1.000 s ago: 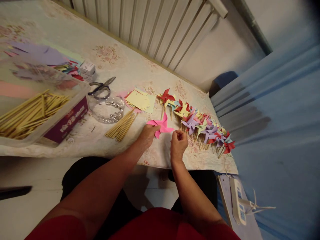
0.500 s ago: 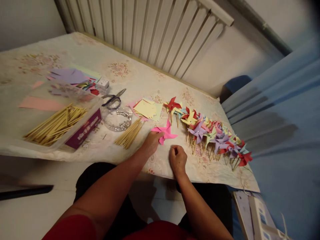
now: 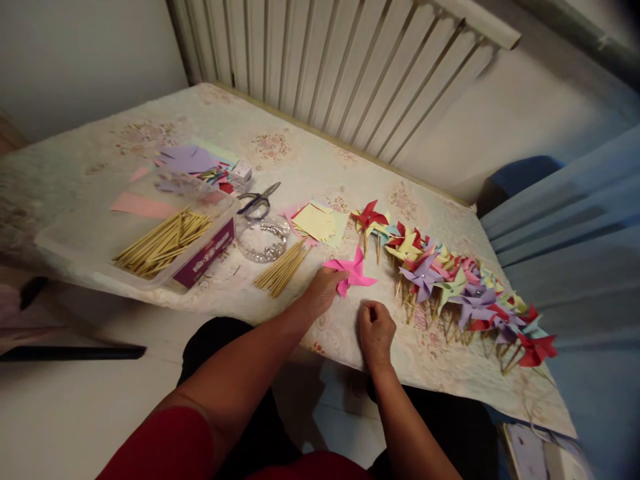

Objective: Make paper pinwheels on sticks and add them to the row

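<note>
A bright pink paper pinwheel (image 3: 353, 272) is pinched between the thumb and fingers of my left hand (image 3: 324, 292), just above the tablecloth. No stick shows on it. My right hand (image 3: 378, 332) rests near the table's front edge with its fingers curled closed; whether anything is inside them is hidden. Thin wooden sticks (image 3: 281, 269) lie in a bundle left of my left hand. Behind them is a stack of cut paper squares (image 3: 316, 223), yellow on top. Many finished pinwheels (image 3: 425, 277) in red, purple, yellow and green lie in a long row to the right.
A clear plastic box (image 3: 207, 257) holding more sticks stands at the left. Near it are a round clear tray (image 3: 264, 240) of small shiny pieces, scissors (image 3: 260, 200), a small white box (image 3: 242, 173) and purple paper (image 3: 187, 159). A blue curtain (image 3: 590, 233) hangs at the right.
The view has swung left, so everything sits farther right in the picture. My left hand still holds the pink pinwheel, and my right hand stays closed near the edge.
</note>
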